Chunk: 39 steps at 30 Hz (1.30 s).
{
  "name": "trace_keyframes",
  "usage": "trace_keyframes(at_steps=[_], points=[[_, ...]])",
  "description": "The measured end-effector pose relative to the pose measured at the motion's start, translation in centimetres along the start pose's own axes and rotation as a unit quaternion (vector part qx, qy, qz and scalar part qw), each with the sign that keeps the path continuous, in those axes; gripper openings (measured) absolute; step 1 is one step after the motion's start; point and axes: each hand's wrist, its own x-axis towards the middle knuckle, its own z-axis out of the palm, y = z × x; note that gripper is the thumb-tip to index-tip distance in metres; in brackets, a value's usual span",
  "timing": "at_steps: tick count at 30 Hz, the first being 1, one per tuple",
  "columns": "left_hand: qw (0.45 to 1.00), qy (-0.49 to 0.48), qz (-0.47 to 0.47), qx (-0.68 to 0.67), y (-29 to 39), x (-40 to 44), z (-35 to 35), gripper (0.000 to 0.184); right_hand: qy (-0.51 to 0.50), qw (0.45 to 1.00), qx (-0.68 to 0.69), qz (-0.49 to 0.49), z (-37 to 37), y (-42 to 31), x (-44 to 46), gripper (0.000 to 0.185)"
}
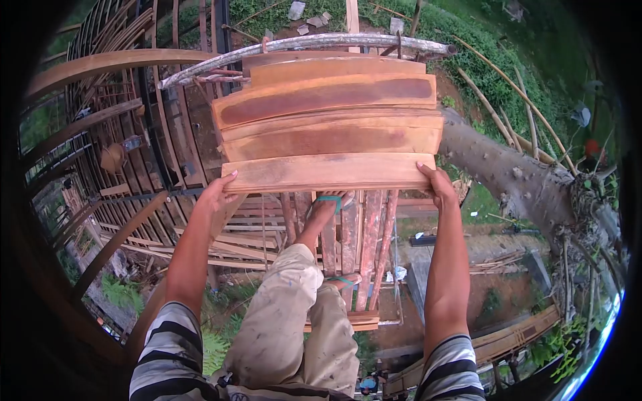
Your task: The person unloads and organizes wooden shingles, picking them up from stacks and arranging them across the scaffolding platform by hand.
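Note:
A stack of thin reddish-brown wooden boards (328, 137) lies in overlapping rows in front of me. My left hand (219, 191) grips the left end of the nearest boards (328, 172), thumb on top and fingers underneath. At their right end, my right hand (439, 184) holds on the same way. The undersides of the boards and most of my fingertips are hidden. Dark stains mark several of the boards farther back.
My sandalled feet stand on narrow planks (348, 234) high above the ground. A pale pole (307, 41) crosses behind the stack. A thick tree trunk (508, 170) rises at the right. Wooden beams and dark rails (154, 134) fill the left side.

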Motion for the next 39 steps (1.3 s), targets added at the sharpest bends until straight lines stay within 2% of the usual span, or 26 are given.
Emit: trace_keyframes(at_steps=[6,9,12,15,16,17,19,20,22,23,25,29,32,35,36,39], points=[[0.997,-0.038,-0.063,0.025,-3.7,-4.2,-2.9,0.064,-0.029,0.997,-0.003,0.071,-1.2,3.9,-3.9,0.082],[0.997,-0.065,0.020,-0.024,-6.9,-5.7,-4.0,0.062,-0.013,0.997,0.078,-0.004,-0.8,6.9,-5.9,0.077],[0.986,-0.060,0.151,-0.026,-8.0,-5.3,-5.0,0.061,-0.035,0.981,0.053,-0.184,-1.4,6.4,-7.1,0.074],[0.975,-0.080,0.209,0.006,-1.2,-10.3,-1.2,0.068,-0.046,0.963,-0.018,-0.265,-1.9,0.7,-9.3,0.079],[0.957,-0.062,0.263,0.108,0.3,-9.4,-1.8,0.071,-0.052,0.953,-0.043,-0.295,-2.1,-1.0,-9.2,0.081],[0.926,-0.042,0.313,0.209,1.7,-8.3,-2.5,0.074,-0.047,0.937,-0.079,-0.337,-2.2,-2.4,-8.7,0.082],[0.888,-0.040,0.400,0.221,4.1,-6.8,-1.6,0.079,-0.037,0.896,-0.151,-0.416,-2.3,-4.7,-7.3,0.084],[0.867,-0.041,0.441,0.229,5.0,-5.8,-1.0,0.081,0.005,0.875,-0.222,-0.430,-2.0,-6.1,-6.9,0.082],[0.846,0.010,0.449,0.287,6.6,-3.2,0.1,0.080,0.107,0.797,-0.351,-0.480,-1.7,-6.3,-3.2,0.078],[0.833,0.036,0.452,0.316,6.6,-2.5,0.4,0.079,0.108,0.789,-0.347,-0.495,-1.6,-6.6,-2.5,0.078],[0.843,0.029,0.458,0.279,6.0,-1.9,0.5,0.079,0.110,0.772,-0.334,-0.530,-1.2,-7.0,-1.6,0.077],[0.839,0.049,0.450,0.302,4.9,-3.3,0.4,0.081,0.046,0.873,-0.276,-0.399,-1.6,-5.3,-3.5,0.082],[0.865,0.007,0.396,0.308,4.5,-6.6,0.1,0.083,0.020,0.891,-0.211,-0.401,-2.7,0.8,-4.6,0.085],[0.865,-0.056,0.342,0.362,4.1,-11.4,0.0,0.082,-0.056,0.960,-0.069,-0.267,-4.1,11.4,-6.8,0.092],[0.867,-0.084,0.325,0.367,3.9,-12.8,0.2,0.081,-0.083,0.972,-0.025,-0.219,-4.5,15.6,-7.5,0.094],[0.820,-0.100,0.330,0.457,3.1,-16.0,3.5,0.067,-0.078,0.980,0.116,-0.142,-4.2,30.7,-11.3,0.087]])
